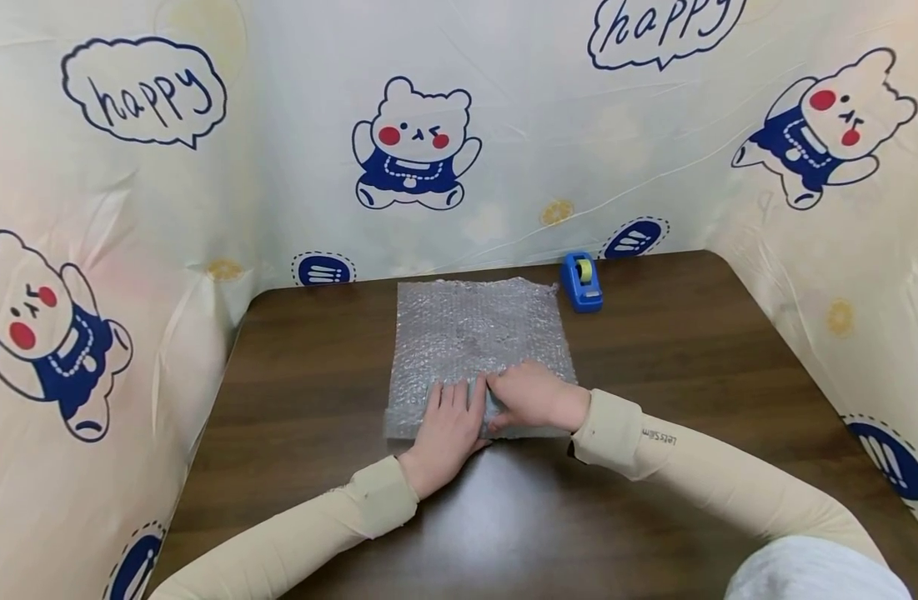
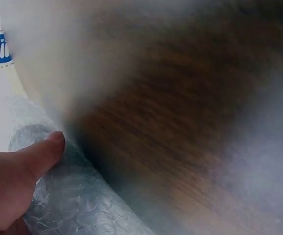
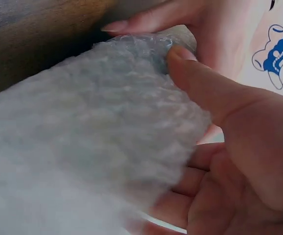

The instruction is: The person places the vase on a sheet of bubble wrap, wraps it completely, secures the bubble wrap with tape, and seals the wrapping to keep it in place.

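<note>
A sheet of clear bubble wrap (image 1: 474, 325) lies on the dark wooden table, its near edge folded over into a thick band. My left hand (image 1: 447, 433) rests on this near part with straight fingers pointing away from me. In the left wrist view its thumb (image 2: 43, 156) lies along the rounded edge of the wrap. Beside it, my right hand (image 1: 537, 396) grips the wrap's near right part. The right wrist view shows the thumb (image 3: 200, 78) on top and the fingers curled underneath. A pale bluish patch shows between the hands; what it is stays hidden.
A blue tape dispenser (image 1: 582, 283) with a yellowish roll stands at the table's back edge, just right of the wrap. Printed cloth (image 1: 301, 150) with bears hangs behind the table (image 1: 301, 358) and along both sides.
</note>
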Demonstrator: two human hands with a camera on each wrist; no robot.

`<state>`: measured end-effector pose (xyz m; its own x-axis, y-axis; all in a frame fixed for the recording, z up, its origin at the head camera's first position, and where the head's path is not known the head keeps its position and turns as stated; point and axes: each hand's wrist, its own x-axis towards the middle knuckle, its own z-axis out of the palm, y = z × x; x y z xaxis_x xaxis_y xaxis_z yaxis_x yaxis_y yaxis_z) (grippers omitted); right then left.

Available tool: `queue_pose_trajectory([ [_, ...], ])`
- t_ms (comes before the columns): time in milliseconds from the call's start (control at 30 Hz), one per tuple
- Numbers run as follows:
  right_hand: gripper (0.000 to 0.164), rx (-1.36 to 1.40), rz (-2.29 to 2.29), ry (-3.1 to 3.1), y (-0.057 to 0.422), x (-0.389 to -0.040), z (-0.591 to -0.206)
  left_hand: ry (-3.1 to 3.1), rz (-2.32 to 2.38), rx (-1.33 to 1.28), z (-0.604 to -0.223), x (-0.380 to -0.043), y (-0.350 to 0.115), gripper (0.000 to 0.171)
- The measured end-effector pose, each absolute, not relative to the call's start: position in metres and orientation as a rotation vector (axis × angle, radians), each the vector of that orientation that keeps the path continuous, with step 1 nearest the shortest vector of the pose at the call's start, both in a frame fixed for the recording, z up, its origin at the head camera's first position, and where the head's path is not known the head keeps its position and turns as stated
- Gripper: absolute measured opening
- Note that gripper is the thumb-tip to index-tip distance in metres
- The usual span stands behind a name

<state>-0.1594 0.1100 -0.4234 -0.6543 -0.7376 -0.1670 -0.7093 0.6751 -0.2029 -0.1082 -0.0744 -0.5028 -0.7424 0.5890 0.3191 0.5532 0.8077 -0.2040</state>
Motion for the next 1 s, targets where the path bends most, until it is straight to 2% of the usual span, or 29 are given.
queue_pose_trajectory([
  [167,0.047,-1.124,-0.242,2.668,0.113,-0.161,-0.418,-2.643,0.085,-0.857,-0.499,-0.114,-0.077,0.096],
  [400,0.051,-1.213,-0.028,2.934,0.104,-0.132,-0.4,-2.71,-0.028,-0.872,-0.492,-0.117,-0.081,0.091],
  [633,0.081,-1.158,0.442,3.194,0.095,-0.094,-0.424,-2.821,-0.111,-0.89,-0.491,-0.122,-0.081,0.083],
  [833,0.107,-1.1,0.659,3.185,0.096,-0.089,-0.451,-2.947,-0.266,-0.955,-0.486,-0.122,-0.079,0.081],
  [1000,0.11,-1.101,0.689,3.259,0.096,-0.097,-0.467,-2.959,-0.283,-0.981,-0.482,-0.125,-0.08,0.071],
])
